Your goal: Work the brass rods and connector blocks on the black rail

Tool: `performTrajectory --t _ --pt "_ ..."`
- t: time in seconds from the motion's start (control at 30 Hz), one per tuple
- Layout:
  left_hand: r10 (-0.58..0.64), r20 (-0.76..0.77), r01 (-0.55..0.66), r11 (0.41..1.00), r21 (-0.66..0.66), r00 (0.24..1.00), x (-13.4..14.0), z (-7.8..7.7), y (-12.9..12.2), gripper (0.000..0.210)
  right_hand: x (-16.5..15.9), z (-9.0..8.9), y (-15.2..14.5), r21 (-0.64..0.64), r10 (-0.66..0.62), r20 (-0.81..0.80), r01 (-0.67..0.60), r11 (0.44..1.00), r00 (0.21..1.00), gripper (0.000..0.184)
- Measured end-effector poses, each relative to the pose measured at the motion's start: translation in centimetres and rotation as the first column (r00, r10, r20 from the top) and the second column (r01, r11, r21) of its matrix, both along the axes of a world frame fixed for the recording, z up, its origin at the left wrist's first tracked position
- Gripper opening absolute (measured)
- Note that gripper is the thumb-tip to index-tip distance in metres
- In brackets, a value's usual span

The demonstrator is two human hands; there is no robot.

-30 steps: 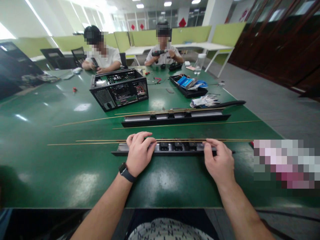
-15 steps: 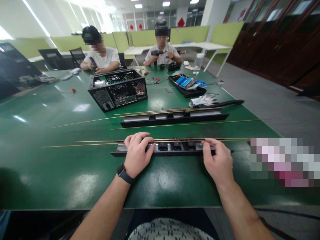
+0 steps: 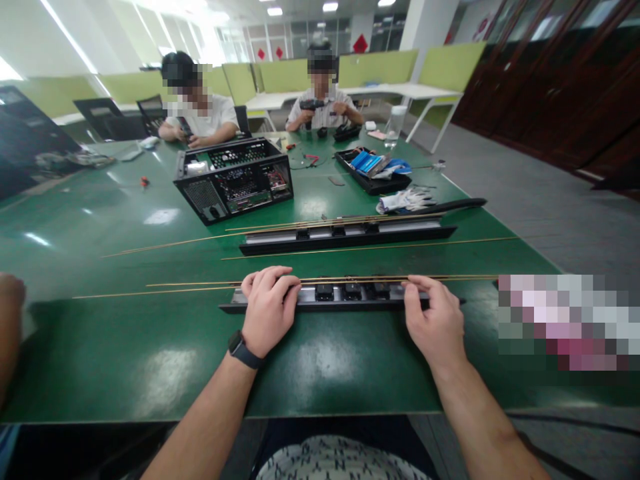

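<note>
In front of me lies a long black and silver rail (image 3: 310, 306) with several black blocks (image 3: 353, 289) set along its middle. Thin golden rods (image 3: 190, 289) run lengthwise over it and reach past both of its ends. My left hand (image 3: 270, 303), a dark watch on its wrist, curls over the left part of the rail, thumb and fingers closed round the rods. At the rail's right part, my right hand (image 3: 434, 317) pinches the rods between thumb and fingertips. The rods' exact contact inside both hands is hidden.
Behind lies a second rail (image 3: 350, 239) with golden rods across it. Farther back are an open computer case (image 3: 235, 183), a black tray (image 3: 373, 181) of blue items and white gloves (image 3: 407, 200). Another person's arm (image 3: 9, 327) is at the left edge. Two people sit opposite.
My left hand has slid slightly left, and the left end of one golden rod has shifted left too. My right hand stays nearly in place. Another person's arm has entered at the left edge.
</note>
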State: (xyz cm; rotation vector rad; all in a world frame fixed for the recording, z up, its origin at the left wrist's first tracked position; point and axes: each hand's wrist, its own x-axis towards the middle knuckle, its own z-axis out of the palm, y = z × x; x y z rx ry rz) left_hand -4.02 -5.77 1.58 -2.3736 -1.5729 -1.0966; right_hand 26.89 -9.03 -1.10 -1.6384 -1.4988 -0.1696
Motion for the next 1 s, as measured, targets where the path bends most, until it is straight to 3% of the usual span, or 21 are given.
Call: performTrajectory --t 0.3,0.67,1.0 --pt "-0.047 -0.005 0.047 0.999 -0.009 0.999 0.8 0.3 0.4 0.009 0.0 0.0 -0.1 0.0 0.005 0.01 -0.005 1.0 1.0 0.023" --pt "-0.01 -0.001 0.01 1.0 0.008 1.0 -0.3 0.1 0.1 0.009 -0.1 0.0 0.0 0.013 0.003 0.014 -0.003 1.0 1.0 0.023" --pt "-0.044 0.005 0.044 0.999 -0.014 0.999 0.9 0.3 0.4 0.011 -0.1 0.0 0.0 0.014 0.006 0.016 -0.006 1.0 1.0 0.023"
